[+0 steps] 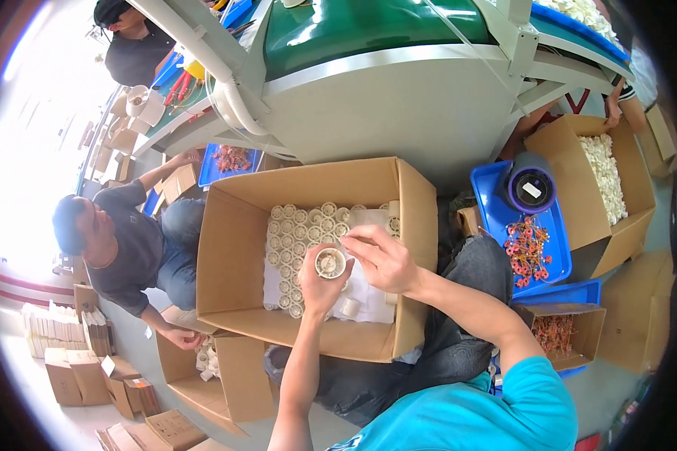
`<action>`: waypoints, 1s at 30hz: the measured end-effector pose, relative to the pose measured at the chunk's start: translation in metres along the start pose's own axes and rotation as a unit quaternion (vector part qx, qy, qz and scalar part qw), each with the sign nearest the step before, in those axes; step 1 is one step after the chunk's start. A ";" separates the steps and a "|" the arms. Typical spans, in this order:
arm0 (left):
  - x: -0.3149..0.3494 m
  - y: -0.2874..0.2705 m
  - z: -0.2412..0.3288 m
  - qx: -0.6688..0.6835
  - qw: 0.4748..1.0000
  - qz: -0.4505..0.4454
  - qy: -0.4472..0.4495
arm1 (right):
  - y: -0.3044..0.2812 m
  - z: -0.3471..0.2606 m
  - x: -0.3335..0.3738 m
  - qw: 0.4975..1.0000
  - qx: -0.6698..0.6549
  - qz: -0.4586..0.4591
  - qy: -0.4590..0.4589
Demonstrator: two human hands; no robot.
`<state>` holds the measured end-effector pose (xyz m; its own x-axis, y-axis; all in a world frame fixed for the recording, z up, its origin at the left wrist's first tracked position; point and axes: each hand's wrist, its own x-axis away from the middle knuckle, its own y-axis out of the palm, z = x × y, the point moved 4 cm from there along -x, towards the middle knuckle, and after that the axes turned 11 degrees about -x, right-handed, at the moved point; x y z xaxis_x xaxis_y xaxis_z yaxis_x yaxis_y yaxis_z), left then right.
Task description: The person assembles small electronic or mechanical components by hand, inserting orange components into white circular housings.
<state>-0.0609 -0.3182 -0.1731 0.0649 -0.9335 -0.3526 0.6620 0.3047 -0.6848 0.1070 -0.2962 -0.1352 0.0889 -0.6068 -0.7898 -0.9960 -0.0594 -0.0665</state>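
My left hand [320, 289] is closed round a white, round cup-shaped plastic part [329, 263], its open end facing up with some detail inside. Just above and to the right, my right hand [384, 259] has thumb and fingertips pinched together; what they hold, if anything, is too small to make out. Both hands are over an open cardboard box [229, 255]. Inside it, many similar white plastic parts [286, 241] stand in rows on a white sheet [373, 304]. One loose part [350, 307] lies on its side near my left wrist.
At right, a blue tray [485, 188] holds red wired pieces [528, 252] and a dark purple-rimmed round object [532, 188]. Beyond stands a box of white pieces [602, 177]. A co-worker [132, 240] sits left beside another box [237, 379]. A green-topped machine [376, 34] rises ahead.
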 end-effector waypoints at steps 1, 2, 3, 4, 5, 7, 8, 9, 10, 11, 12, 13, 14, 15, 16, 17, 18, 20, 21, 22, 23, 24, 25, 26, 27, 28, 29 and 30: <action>0.000 0.001 0.001 0.011 1.000 -0.010 -0.008 | 0.001 0.001 0.001 1.000 0.001 -0.006 0.001; 0.000 0.002 0.001 0.011 1.000 -0.010 -0.008 | 0.002 0.001 0.001 1.000 0.002 -0.013 0.002; 0.000 0.002 0.001 0.009 1.000 -0.007 -0.001 | 0.002 0.001 0.001 1.000 0.002 -0.013 0.003; 0.000 0.002 0.002 0.008 1.000 -0.003 0.005 | 0.002 0.000 0.000 1.000 0.009 -0.019 -0.002; -0.001 0.001 0.002 0.008 1.000 -0.003 0.006 | 0.002 -0.001 0.000 1.000 0.016 -0.025 -0.007; -0.001 0.001 0.002 0.009 1.000 -0.008 -0.002 | 0.004 0.001 0.002 0.999 0.015 -0.034 -0.003; 0.000 0.001 0.001 0.009 1.000 -0.007 -0.001 | 0.005 0.002 0.004 0.999 0.015 -0.042 0.002; 0.001 0.002 -0.002 0.012 1.000 -0.006 -0.007 | 0.005 0.003 0.004 0.999 0.015 -0.041 0.001; 0.001 0.002 -0.003 0.015 1.000 -0.004 -0.014 | 0.006 0.004 0.005 0.998 0.021 -0.060 -0.004; 0.002 0.002 -0.004 0.014 1.000 -0.004 -0.014 | 0.008 0.004 0.006 0.996 0.027 -0.079 -0.009; 0.002 0.001 -0.005 0.016 1.000 -0.001 -0.018 | 0.010 0.005 0.007 0.996 0.027 -0.079 -0.008; 0.000 0.000 -0.004 0.019 1.000 0.002 -0.022 | 0.011 0.005 0.004 0.996 0.015 -0.086 0.008; -0.002 0.000 -0.002 0.019 1.000 0.001 -0.022 | 0.013 0.006 0.002 0.995 0.004 -0.092 0.024; -0.003 -0.001 0.001 0.004 1.000 -0.001 0.000 | 0.013 0.007 0.001 0.995 0.005 -0.092 0.025; -0.003 -0.001 0.003 -0.012 1.000 -0.002 0.022 | 0.016 0.010 0.003 0.992 -0.003 -0.116 0.049; -0.002 0.001 0.001 -0.012 1.000 -0.002 0.023 | 0.019 0.012 0.004 0.987 -0.010 -0.139 0.073; 0.001 0.004 -0.003 -0.028 0.999 0.004 0.025 | 0.022 0.012 0.006 0.988 -0.009 -0.139 0.073; 0.002 0.005 -0.004 -0.044 0.999 0.011 0.027 | 0.027 0.016 0.009 0.979 -0.023 -0.144 0.144; 0.002 0.006 -0.004 -0.049 0.998 0.013 0.039 | 0.027 0.016 0.009 0.979 -0.023 -0.144 0.144; 0.001 0.006 -0.003 -0.053 0.997 0.014 0.051 | 0.028 0.017 0.009 0.976 -0.022 -0.146 0.157; 0.002 0.007 -0.003 -0.053 0.997 0.014 0.052 | 0.027 0.018 0.010 0.974 -0.021 -0.148 0.171; 0.002 0.008 -0.002 -0.065 0.996 0.011 0.060 | 0.027 0.018 0.010 0.974 -0.020 -0.147 0.171; 0.002 0.008 -0.001 -0.078 0.995 0.008 0.067 | 0.027 0.019 0.011 0.972 -0.025 -0.155 0.176; 0.002 0.007 0.000 -0.078 0.995 0.008 0.067 | 0.027 0.020 0.011 0.969 -0.030 -0.163 0.181; 0.002 0.006 0.003 -0.080 0.994 0.009 0.077 | 0.026 0.019 0.010 0.969 -0.030 -0.163 0.181; 0.003 0.006 0.004 -0.083 0.993 0.009 0.087 | 0.026 0.018 0.010 0.969 -0.019 -0.170 0.179; 0.003 0.007 0.004 -0.082 0.993 0.009 0.088 | 0.025 0.018 0.010 0.968 -0.009 -0.176 0.178; 0.004 0.007 0.005 -0.069 0.993 0.017 0.098 | 0.026 0.018 0.011 0.968 -0.008 -0.176 0.178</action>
<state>-0.0528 -0.3204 -0.1760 -0.0694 -0.8714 -0.4857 0.5520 0.3720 -0.7462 0.0824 -0.2903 -0.1564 0.4220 -0.7813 -0.4598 -0.9038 -0.3227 -0.2811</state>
